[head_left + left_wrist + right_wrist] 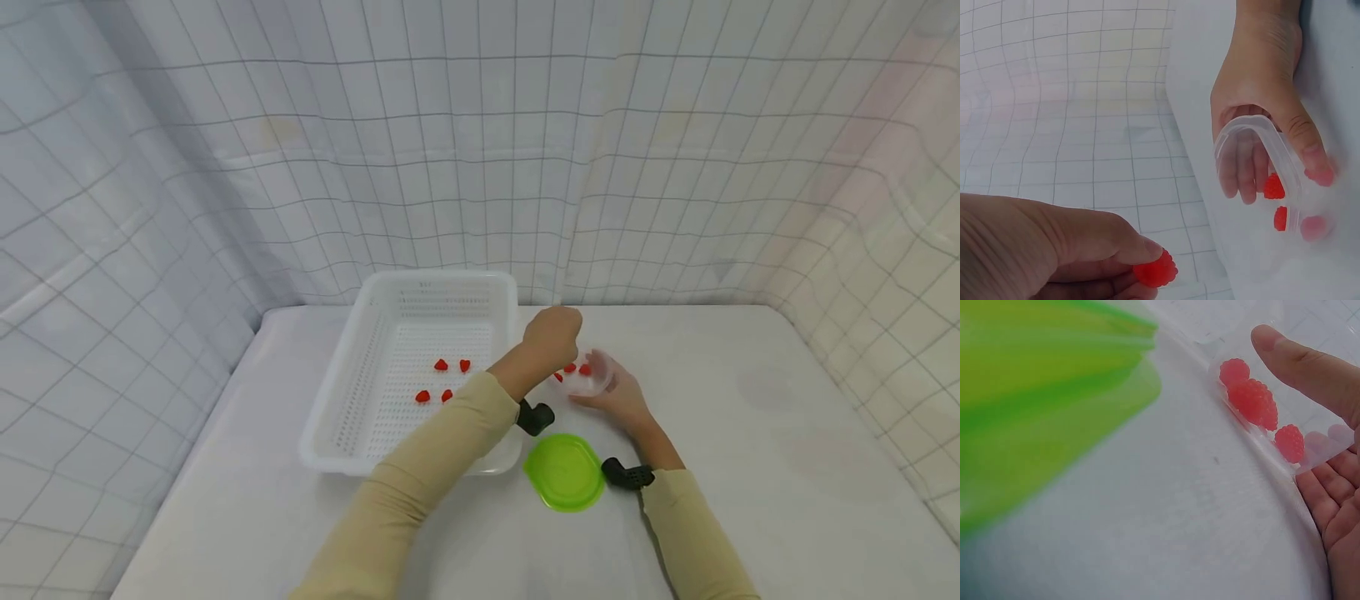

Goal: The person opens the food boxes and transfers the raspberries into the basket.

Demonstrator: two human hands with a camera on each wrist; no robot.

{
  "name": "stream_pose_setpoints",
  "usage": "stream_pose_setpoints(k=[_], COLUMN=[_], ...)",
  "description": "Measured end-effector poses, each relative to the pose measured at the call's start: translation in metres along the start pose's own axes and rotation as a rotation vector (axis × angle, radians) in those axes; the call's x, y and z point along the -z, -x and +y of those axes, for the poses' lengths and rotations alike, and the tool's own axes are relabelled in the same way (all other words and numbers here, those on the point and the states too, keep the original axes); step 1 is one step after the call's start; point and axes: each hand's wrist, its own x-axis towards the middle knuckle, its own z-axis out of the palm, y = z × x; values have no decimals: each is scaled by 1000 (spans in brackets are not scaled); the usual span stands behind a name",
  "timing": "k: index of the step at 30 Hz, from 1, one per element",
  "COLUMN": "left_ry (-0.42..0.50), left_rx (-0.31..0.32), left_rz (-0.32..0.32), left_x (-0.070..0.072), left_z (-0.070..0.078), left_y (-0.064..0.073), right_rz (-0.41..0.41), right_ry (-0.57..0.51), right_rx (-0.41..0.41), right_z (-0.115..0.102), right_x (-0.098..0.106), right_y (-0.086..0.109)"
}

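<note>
Between thumb and fingers my left hand (1066,250) pinches a red raspberry (1156,270); in the head view that hand (552,332) is raised beside the clear plastic container (600,375), and the berry is hidden there. My right hand (624,400) grips the container from its right side, thumb on the near wall and fingers around the far side. Several raspberries lie inside the container, seen through its wall as red raspberries (1254,403) in the right wrist view. A green lid (566,473) lies flat on the table, nearer to me than the container.
Left of the container stands a white perforated basket (330,417) with several raspberries (441,365) on its floor; my left forearm crosses its right side. The white table (765,417) reaches a grid-patterned curtain (450,167) at the back and sides.
</note>
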Motion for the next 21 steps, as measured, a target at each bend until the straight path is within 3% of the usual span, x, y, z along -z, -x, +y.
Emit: stream_pose_setpoints(k=[11, 21], left_ry=[104, 186], left_rx=[14, 81], left_rz=[30, 104], left_x=[13, 24], left_z=[-19, -65], left_y=[15, 35], right_rz=[-8, -10], right_ry=[3, -15], right_rx=[-30, 0], right_z=[-3, -2], right_x=[-1, 0], right_y=[3, 3])
